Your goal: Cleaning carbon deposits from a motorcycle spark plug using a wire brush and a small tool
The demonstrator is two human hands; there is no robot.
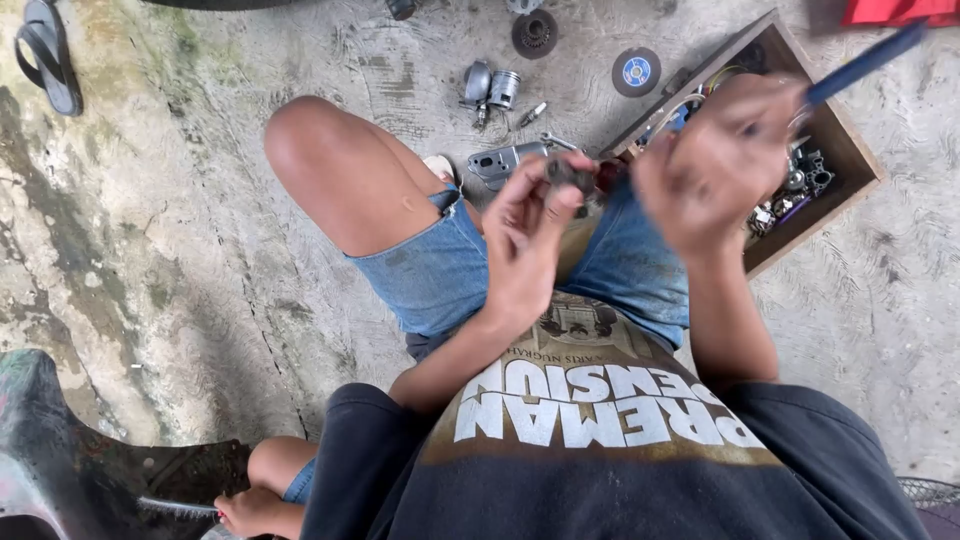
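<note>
1. A wooden box (850, 165) of small metal parts sits open to my front right; a round grey disc (637, 71) with a blue centre label lies just beyond its far corner.
2. My left hand (527, 243) is closed on a small dark metal part (568, 175), pinched at the fingertips above my lap.
3. My right hand (712, 165) is blurred, wrapped around a blue-handled tool (862, 64) that points away up to the right.
4. Grey metal housings (488, 88) and a dark gear (535, 33) lie near my knee; open floor stretches left toward a sandal (47, 55).
5. The floor is rough, stained concrete (150, 230).
</note>
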